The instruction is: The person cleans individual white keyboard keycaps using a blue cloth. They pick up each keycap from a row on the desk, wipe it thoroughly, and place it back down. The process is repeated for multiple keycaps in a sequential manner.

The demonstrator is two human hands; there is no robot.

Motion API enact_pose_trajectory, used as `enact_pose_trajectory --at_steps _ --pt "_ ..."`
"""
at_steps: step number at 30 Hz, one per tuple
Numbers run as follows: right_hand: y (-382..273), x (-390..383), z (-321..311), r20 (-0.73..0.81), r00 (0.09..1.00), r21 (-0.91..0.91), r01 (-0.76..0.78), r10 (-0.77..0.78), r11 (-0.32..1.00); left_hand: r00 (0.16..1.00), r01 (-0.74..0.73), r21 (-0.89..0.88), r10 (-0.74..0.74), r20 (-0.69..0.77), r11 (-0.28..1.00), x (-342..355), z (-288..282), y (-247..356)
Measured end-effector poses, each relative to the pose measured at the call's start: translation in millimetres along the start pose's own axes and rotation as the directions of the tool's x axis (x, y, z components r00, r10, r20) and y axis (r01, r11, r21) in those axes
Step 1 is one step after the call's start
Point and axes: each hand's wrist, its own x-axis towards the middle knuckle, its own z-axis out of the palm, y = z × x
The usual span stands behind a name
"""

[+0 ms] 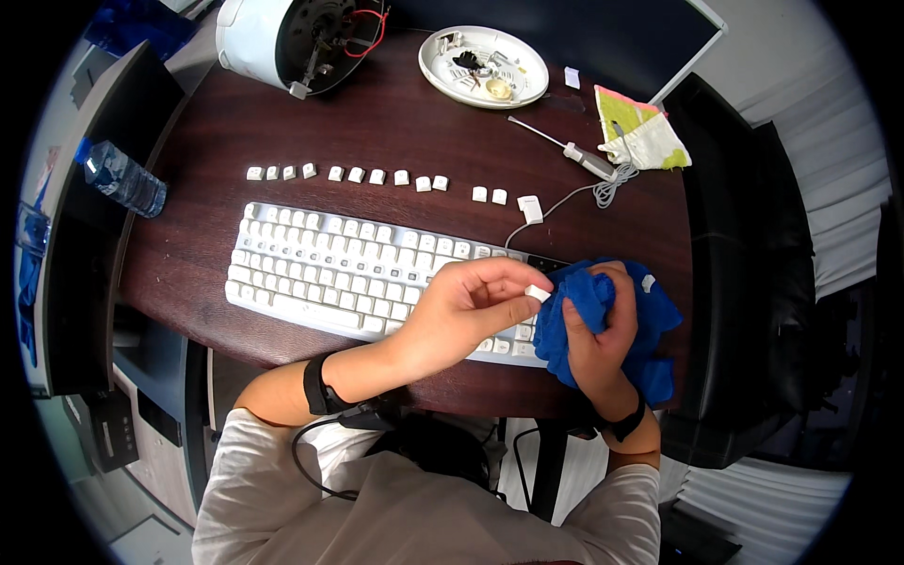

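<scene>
Between the thumb and fingers of my left hand [471,303] is a small white keycap [538,293], held over the right part of the keyboard. Bunched in my right hand [607,344] is a blue cloth [586,299], close beside the keycap. The rest of the cloth drapes over the keyboard's right end and the table. The white keyboard [315,311] lies in front of me, with one row of its keys bare of caps. Several loose keycaps [377,176] form a line beyond it, ending in a larger white keycap [530,209]. Another small white piece [648,282] rests on the cloth.
A screwdriver [589,160] lies by a coiled grey cable [617,186] and a patterned pouch [645,132]. At the back are a white dish [438,87] of small parts, an opened white appliance [254,47] and a dark screen [565,38]. A water bottle [122,179] is at the left.
</scene>
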Motion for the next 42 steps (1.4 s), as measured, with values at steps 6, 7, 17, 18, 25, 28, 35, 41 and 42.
enact_pose_trajectory --at_steps 6,7,17,18,25,28,35,41,42 --pt "-2 -1 0 -0.003 1.000 0.018 -0.027 0.027 0.999 0.993 -0.118 0.133 0.121 -0.014 0.984 -2 5 -1" --pt "-3 -1 -1 0.002 1.000 0.017 -0.019 0.019 1.000 0.990 -0.137 0.186 0.141 -0.006 0.973 -3 1 -5" --pt "-1 1 5 0.048 0.998 -0.001 0.032 -0.032 0.999 0.989 -0.121 0.174 0.133 -0.061 0.977 -4 7 -2" --pt "-1 0 6 0.051 0.998 -0.006 0.037 -0.037 0.999 0.989 -0.111 0.138 0.122 -0.077 0.984 -4 7 -3" --pt "-2 0 6 0.024 0.998 -0.032 0.065 -0.064 0.997 1.000 0.002 0.101 0.000 -0.019 0.995 -5 5 -2" --pt "-2 -2 8 0.038 0.996 -0.049 0.087 -0.085 0.995 0.999 -0.017 0.070 0.019 -0.027 0.997 -3 5 2" --pt "-1 -2 7 0.039 0.996 -0.029 0.080 -0.079 0.996 1.000 -0.010 0.062 0.009 0.015 0.998 -2 3 1" --pt "-1 1 5 0.001 0.998 -0.049 0.063 -0.063 0.997 0.989 -0.102 0.011 0.103 -0.110 0.995 0 3 1" --pt "-1 1 4 -0.017 0.999 -0.043 0.042 -0.042 0.998 0.988 -0.099 0.040 0.103 -0.119 0.994 0 2 0"
